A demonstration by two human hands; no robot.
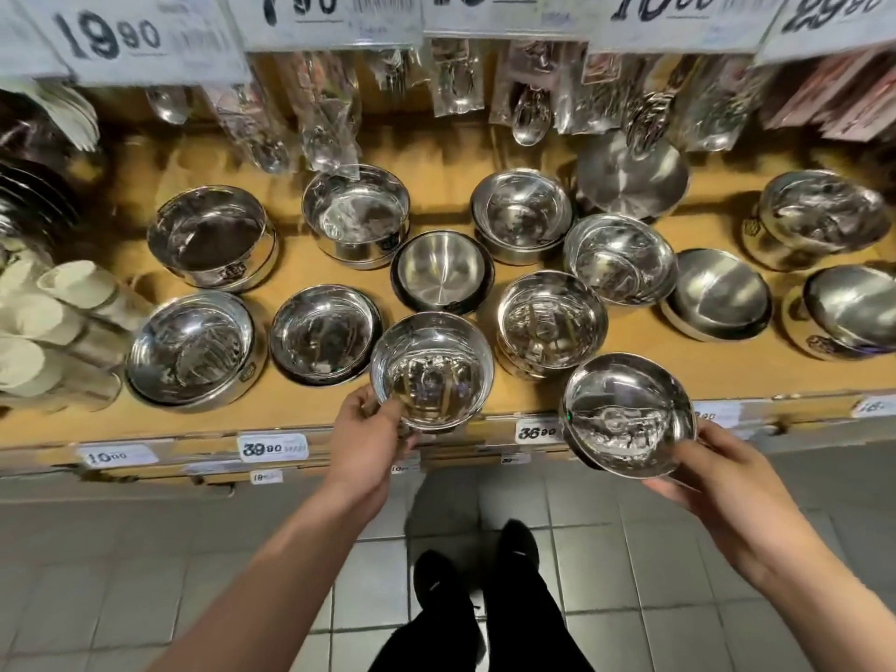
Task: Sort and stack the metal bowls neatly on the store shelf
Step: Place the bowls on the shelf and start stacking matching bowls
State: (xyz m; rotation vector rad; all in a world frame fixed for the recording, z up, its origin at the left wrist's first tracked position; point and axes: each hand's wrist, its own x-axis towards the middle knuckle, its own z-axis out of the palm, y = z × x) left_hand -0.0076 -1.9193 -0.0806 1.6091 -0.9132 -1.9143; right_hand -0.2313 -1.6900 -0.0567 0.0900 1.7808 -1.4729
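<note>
step: sorting, judged mid-way | left hand (368,443) grip holds steel bowl (431,371) at shelf (300,419) front edge | right hand (717,482) grip holds second bowl (628,414) just off that edge | next: nest each onto a matching stack

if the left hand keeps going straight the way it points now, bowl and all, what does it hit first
Probably the brushed bowl just behind. The left hand holds a shiny bowl at the shelf's front edge, pointing up and slightly right into the shelf. The held bowl may sit higher, so depth is unclear.
</note>
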